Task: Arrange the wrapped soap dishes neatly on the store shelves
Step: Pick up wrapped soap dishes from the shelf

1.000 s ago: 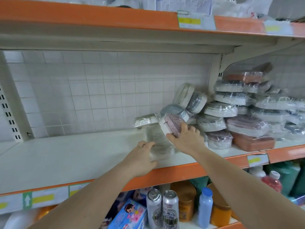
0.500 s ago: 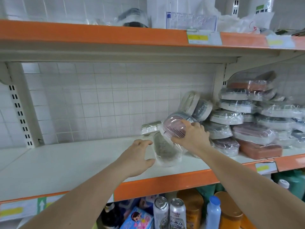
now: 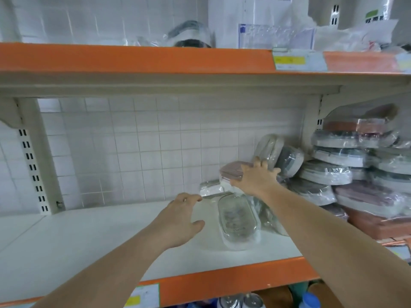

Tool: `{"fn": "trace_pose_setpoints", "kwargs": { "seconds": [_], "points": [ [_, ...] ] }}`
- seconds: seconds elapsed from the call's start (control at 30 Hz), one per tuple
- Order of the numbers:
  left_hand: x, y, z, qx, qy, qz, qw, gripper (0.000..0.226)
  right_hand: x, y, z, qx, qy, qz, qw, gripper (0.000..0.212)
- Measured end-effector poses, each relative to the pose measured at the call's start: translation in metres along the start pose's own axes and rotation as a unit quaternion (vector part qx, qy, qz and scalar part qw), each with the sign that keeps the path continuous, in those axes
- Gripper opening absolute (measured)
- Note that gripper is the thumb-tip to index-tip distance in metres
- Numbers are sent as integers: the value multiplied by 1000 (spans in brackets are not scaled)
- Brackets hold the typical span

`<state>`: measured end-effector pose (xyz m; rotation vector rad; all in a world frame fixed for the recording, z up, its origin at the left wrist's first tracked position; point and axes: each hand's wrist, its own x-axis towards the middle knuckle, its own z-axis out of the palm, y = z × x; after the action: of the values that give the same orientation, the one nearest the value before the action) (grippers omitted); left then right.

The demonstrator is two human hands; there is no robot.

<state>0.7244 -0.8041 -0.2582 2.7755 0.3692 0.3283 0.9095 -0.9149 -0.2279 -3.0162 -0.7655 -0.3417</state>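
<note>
My right hand [image 3: 255, 178] grips a pink wrapped soap dish [image 3: 231, 171] by its right end and holds it level above the shelf, near the tiled back wall. Below it a clear grey-white wrapped soap dish [image 3: 238, 221] lies flat on the white shelf [image 3: 89, 241]. To the left of that dish my left hand [image 3: 180, 218] hovers with loosely bent fingers and holds nothing. A small wrapped dish [image 3: 209, 187] lies by the wall. Two wrapped dishes [image 3: 280, 154] lean on edge behind my right hand.
A loose pile of wrapped soap dishes [image 3: 347, 172] fills the shelf's right end, brown ones at its bottom and top. The upper orange-edged shelf [image 3: 133, 58] hangs close overhead with bagged goods. A slotted upright [image 3: 33, 165] stands at the left. Cans and bottles sit below.
My right hand has lifted the pink dish up and back toward the wall. My left hand has let go of the clear dish and drawn left. The view has tilted upward.
</note>
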Motion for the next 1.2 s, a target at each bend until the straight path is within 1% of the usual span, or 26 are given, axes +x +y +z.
{"fn": "trace_pose_setpoints", "kwargs": {
  "seconds": [0.1,0.2,0.3,0.37,0.5,0.6,0.63,0.67,0.73,0.77,0.83,0.9,1.07,1.2],
  "points": [
    [0,10,-18,18,21,24,999,56,-13,6,-20,58,29,-39,997,66],
    [-3,25,-48,36,64,53,996,56,-38,3,-57,144,32,-134,980,56],
    [-15,41,-82,53,114,78,989,58,-74,-5,-100,140,67,-217,964,51],
    [-28,49,-104,72,148,95,982,57,-96,-12,-125,143,93,-254,952,47],
    [-68,60,-148,139,211,139,957,49,-140,-23,-167,158,101,-321,928,36],
    [-103,66,-185,181,269,167,931,38,-169,-28,-203,222,145,-362,894,22],
    [-113,67,-198,189,291,170,922,36,-177,-30,-216,243,160,-369,883,18],
    [-122,66,-211,193,314,171,914,40,-181,-34,-228,258,174,-376,873,16],
    [-133,59,-235,209,349,155,900,46,-183,-43,-249,269,203,-387,859,13],
    [-136,53,-248,217,359,139,897,44,-181,-49,-258,269,216,-388,855,12],
    [-137,35,-273,227,370,97,896,32,-172,-65,-272,264,229,-386,854,7],
    [-136,12,-295,231,371,52,898,30,-161,-83,-281,248,236,-379,859,6],
    [-127,-56,-344,238,357,-57,902,33,-137,-146,-293,175,250,-367,879,26],
    [-122,-115,-374,251,327,-124,903,38,-115,-207,-304,133,234,-367,890,31]
  ]
}}
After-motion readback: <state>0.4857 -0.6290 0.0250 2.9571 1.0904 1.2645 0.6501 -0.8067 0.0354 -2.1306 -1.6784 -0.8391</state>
